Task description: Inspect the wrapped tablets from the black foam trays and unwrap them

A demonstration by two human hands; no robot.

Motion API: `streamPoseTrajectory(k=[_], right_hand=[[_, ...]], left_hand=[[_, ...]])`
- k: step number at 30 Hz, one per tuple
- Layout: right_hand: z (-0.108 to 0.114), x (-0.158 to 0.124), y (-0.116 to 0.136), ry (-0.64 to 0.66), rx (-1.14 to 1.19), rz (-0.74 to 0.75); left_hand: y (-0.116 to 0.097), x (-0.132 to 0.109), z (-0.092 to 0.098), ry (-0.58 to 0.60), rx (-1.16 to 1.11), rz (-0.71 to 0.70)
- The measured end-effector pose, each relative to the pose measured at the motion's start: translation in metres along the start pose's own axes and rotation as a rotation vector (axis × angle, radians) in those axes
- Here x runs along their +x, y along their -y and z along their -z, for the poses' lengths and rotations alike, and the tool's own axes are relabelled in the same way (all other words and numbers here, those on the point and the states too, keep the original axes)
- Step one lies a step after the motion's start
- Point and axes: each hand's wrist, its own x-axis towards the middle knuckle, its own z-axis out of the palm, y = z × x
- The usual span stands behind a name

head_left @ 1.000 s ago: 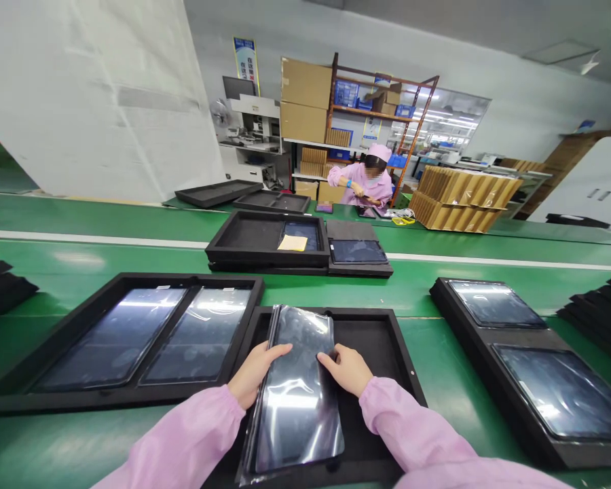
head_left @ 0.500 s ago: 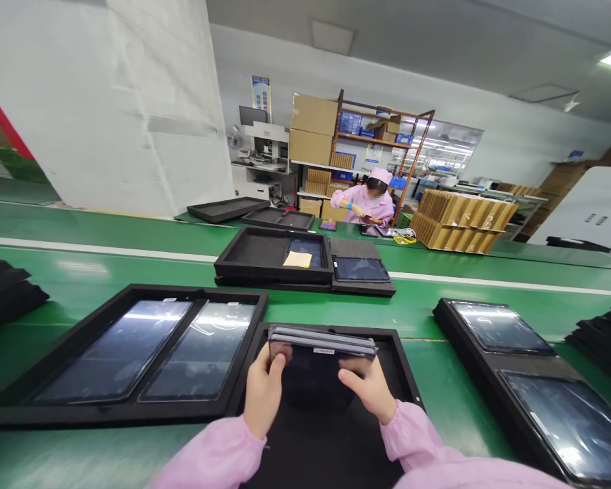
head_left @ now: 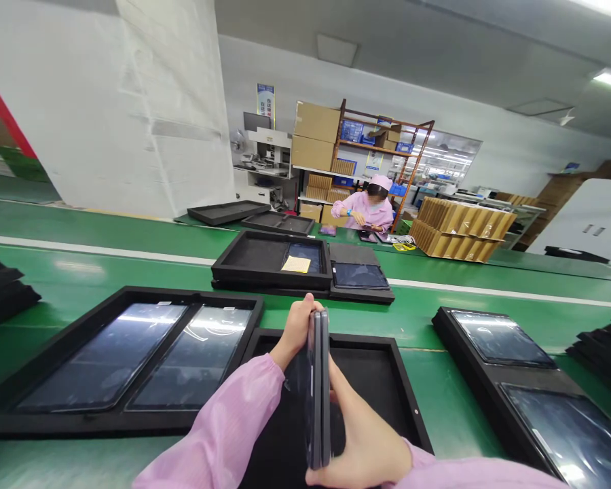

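Two flat dark tablet-like panels (head_left: 318, 394), pressed face to face, stand on edge between my hands, long side pointing away from me. My left hand (head_left: 299, 324) grips their far upper end from the left. Around the near lower end and right face wraps my right hand (head_left: 359, 435), its thumb under the bottom corner. Beneath them lies a black foam tray (head_left: 371, 343), its visible floor dark and bare. To the left, another black foam tray (head_left: 132, 293) holds two glossy panels (head_left: 191, 356) side by side.
At right, a black foam block (head_left: 527, 372) carries two film-covered panels (head_left: 502, 336). Stacked trays (head_left: 269, 275) with a yellow note (head_left: 296, 265) stand ahead. Foam stacks (head_left: 5, 292) edge the green bench (head_left: 102, 272). Across it, a co-worker (head_left: 366, 207) handles something beside cardboard dividers (head_left: 461, 227).
The panels have turned from lying crosswise to standing lengthwise on edge. My left hand moved to their far end, my right hand to the near end. The co-worker's hands shifted slightly.
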Motion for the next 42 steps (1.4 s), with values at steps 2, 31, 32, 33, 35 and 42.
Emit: streamPoseTrajectory(k=[2,31,32,33,35,42], right_hand=[[0.017,0.001,0.013,0.059,0.124,-0.094],[-0.008,0.016,0.005,-0.544,0.482,-0.232],[-0.008,0.016,0.005,-0.546,0.476,-0.237],[-0.008,0.016,0.005,-0.545,0.470,-0.247],[-0.009,0.015,0.004,-0.534,0.470,-0.267],[-0.011,0.015,0.005,-0.501,0.578,-0.306]], left_hand=[[0.003,0.000,-0.002,0.007,-0.015,0.010],[0.024,0.011,0.004,-0.074,-0.069,-0.009],[0.024,0.011,0.003,-0.073,-0.069,-0.009],[0.024,0.012,0.003,-0.071,-0.070,-0.008],[0.023,0.012,0.003,-0.069,-0.069,-0.006],[0.022,0.012,0.006,-0.041,-0.068,0.011]])
